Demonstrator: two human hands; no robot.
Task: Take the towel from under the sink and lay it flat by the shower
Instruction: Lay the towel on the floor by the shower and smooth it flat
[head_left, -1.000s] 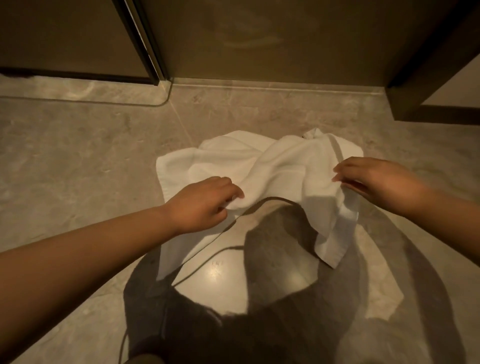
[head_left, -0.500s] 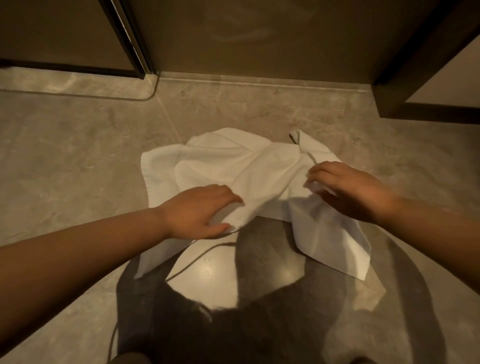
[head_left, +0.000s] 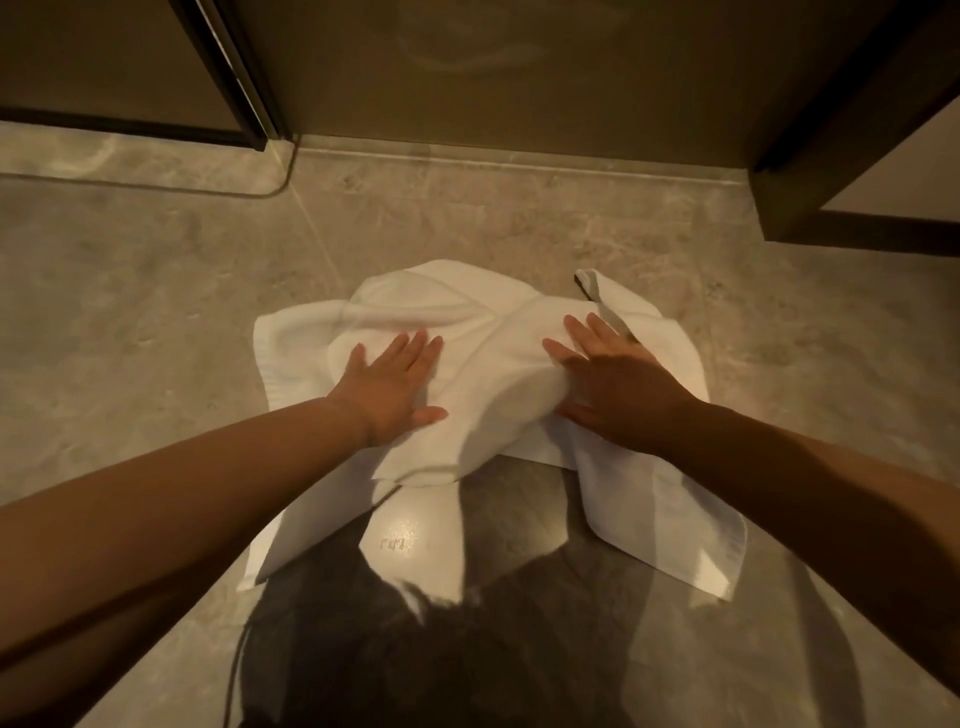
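Note:
A white towel lies rumpled on the grey stone floor, with folds bunched in its middle and one corner trailing toward me at the right. My left hand rests flat on its left half, fingers spread and palm down. My right hand lies flat on its right half, fingers stretched forward. Neither hand grips the cloth. A far corner of the towel stands curled up beyond my right fingers.
A glass shower door with a dark frame stands at the back left above a raised stone sill. A dark door frame rises at the back right. My shadow covers the glossy floor near me.
Both hands let go of the pinched cloth and now lie flat with fingers spread on the towel. The towel has settled lower and further from me on the floor.

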